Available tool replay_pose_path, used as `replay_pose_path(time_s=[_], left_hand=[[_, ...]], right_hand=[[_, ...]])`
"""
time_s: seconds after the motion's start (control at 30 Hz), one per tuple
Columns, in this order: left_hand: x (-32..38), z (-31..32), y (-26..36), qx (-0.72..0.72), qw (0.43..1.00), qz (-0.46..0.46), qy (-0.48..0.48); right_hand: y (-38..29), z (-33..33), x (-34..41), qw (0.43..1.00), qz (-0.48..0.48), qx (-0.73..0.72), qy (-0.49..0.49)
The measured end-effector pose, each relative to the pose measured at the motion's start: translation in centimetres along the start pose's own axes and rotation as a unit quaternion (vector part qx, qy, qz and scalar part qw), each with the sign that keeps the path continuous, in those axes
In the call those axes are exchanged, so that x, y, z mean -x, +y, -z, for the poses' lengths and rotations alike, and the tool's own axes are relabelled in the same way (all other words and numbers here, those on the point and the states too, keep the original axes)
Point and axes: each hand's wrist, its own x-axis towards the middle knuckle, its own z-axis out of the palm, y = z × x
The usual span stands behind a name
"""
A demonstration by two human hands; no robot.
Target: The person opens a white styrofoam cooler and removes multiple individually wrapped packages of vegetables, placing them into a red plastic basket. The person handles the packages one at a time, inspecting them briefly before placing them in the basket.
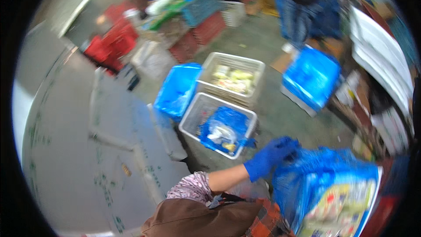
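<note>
My left hand, in a blue glove, reaches across to the right. Its fingertips meet the edge of a blue plastic liner; blur hides whether they grip it. The liner spreads around a white-edged box at the lower right. Inside lie several printed clear packs with pale yellow-green contents and red marks. My right hand is out of view. Nearest beyond my left hand stands a white plastic basket holding crumpled blue plastic film and a whitish scrap bag.
Behind it stands another white basket with pale green pieces. A blue-lined crate adjoins both. A blue-covered box stands on the floor near a person. Grey sheeting with green print covers the left side. Stacked crates line the back.
</note>
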Motion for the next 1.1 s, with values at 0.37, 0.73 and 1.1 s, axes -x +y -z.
replay_pose_path(time_s=[0.37,0.73,1.1], left_hand=[[-2.4,-17.2,4.4,0.081,0.932,0.003,-0.354],[10.2,-32.4,-2.1,0.069,0.720,0.338,-0.602],[12.3,-36.1,0.0,-0.141,0.408,-0.499,-0.751]], right_hand=[[-4.4,-0.1,8.5,0.527,-0.070,-0.698,0.480],[-7.0,-7.6,10.6,0.289,0.091,-0.815,0.494],[-3.4,-11.1,21.7,0.281,-0.032,-0.890,0.358]])
